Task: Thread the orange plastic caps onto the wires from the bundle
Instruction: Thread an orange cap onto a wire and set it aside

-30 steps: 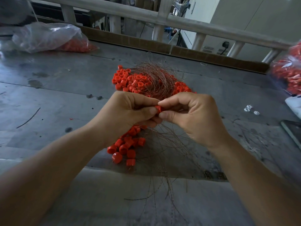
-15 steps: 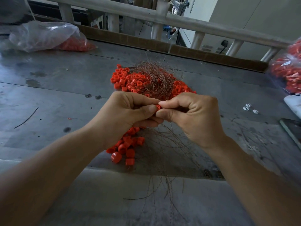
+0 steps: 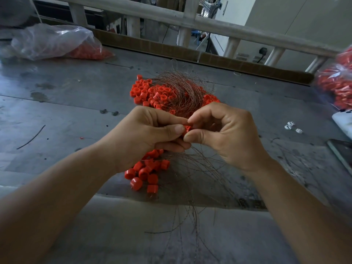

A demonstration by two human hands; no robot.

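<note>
One orange cap (image 3: 187, 128) is being pinched by curled fingers (image 3: 172, 129) of the left hand (image 3: 146, 134) and right hand (image 3: 228, 134), on the near side of the wire bundle (image 3: 182, 92), presumably being steadied for threading.

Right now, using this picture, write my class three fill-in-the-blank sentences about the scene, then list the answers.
1. The left hand and right hand together pinch one ____ cap.
2. The wire bundle lies on a pile of loose ____.
3. At the table's far left, a clear plastic ____ holds more caps.
Answers: orange; caps; bag.
</note>
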